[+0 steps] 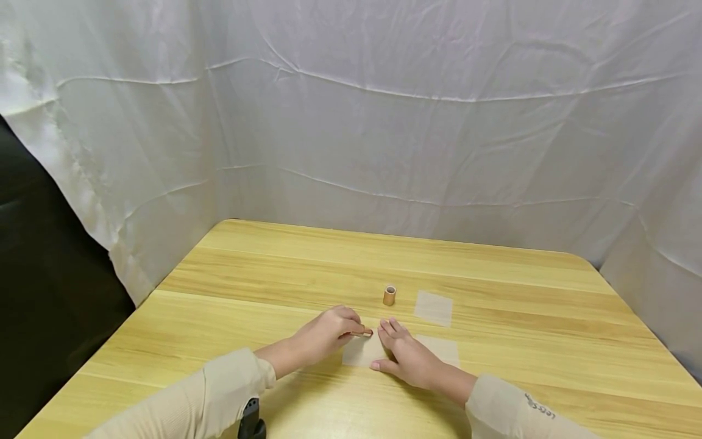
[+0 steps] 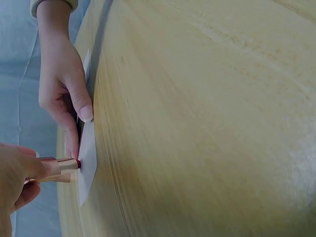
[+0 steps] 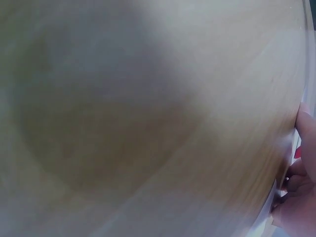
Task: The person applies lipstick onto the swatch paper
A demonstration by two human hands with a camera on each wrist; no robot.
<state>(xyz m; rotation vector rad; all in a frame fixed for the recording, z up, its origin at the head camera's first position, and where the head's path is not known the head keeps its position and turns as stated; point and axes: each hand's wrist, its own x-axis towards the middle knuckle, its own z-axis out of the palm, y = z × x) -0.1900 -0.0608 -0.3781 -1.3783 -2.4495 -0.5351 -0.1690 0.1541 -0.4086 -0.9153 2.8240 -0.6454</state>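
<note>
My left hand (image 1: 331,332) pinches a rose-gold lipstick (image 2: 61,165). Its dark red tip meets a white paper sheet (image 1: 359,352), as the left wrist view shows. On the same sheet my right hand (image 1: 411,356) rests with fingers extended and thumb near the front edge. Only part of the right hand (image 3: 301,197) shows at the right side of the right wrist view. Just beyond both hands stands a copper-coloured lipstick cap (image 1: 389,296), its hollow end up.
A second paper sheet (image 1: 441,349) lies right of the right hand, partly behind it. Farther back is another sheet (image 1: 434,308). All lie on the wood-grain table (image 1: 263,274), with a pale curtain (image 1: 417,140) behind it.
</note>
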